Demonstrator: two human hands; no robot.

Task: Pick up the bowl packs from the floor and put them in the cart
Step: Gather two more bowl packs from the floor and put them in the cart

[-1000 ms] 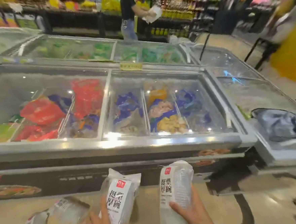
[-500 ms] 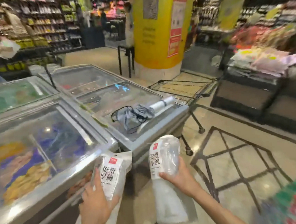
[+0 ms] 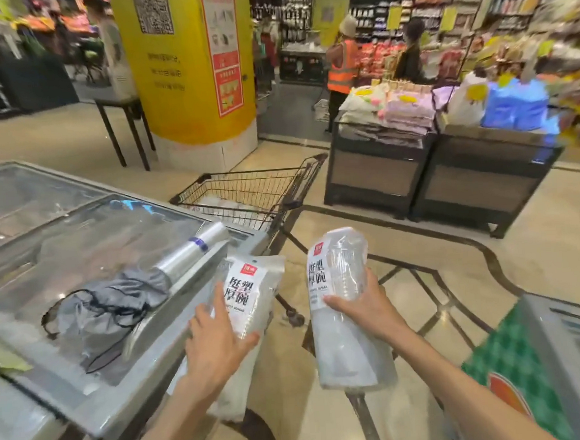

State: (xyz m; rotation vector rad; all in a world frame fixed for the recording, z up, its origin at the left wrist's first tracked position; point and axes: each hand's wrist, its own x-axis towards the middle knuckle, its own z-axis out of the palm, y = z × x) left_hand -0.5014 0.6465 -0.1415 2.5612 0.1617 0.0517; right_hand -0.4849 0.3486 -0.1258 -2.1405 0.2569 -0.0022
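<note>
Left hand (image 3: 218, 345) grips crinkly clear-plastic bowl pack with white label (image 3: 249, 298); right hand (image 3: 367, 309) wraps second glossy cylindrical bowl pack (image 3: 340, 271). Both held upright above polished tile floor (image 3: 420, 245), short of black wire-mesh cart (image 3: 256, 194) beside glass-lidded freezer (image 3: 87, 234).

Clear bowl packs (image 3: 341, 285) with white labels; yellow pillar (image 3: 185, 72).

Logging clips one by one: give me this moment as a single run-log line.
stage: carrying to cart | left hand: holds bowl pack | right hand: holds second bowl pack | cart: ahead, beyond freezer | placed: not yet
</note>
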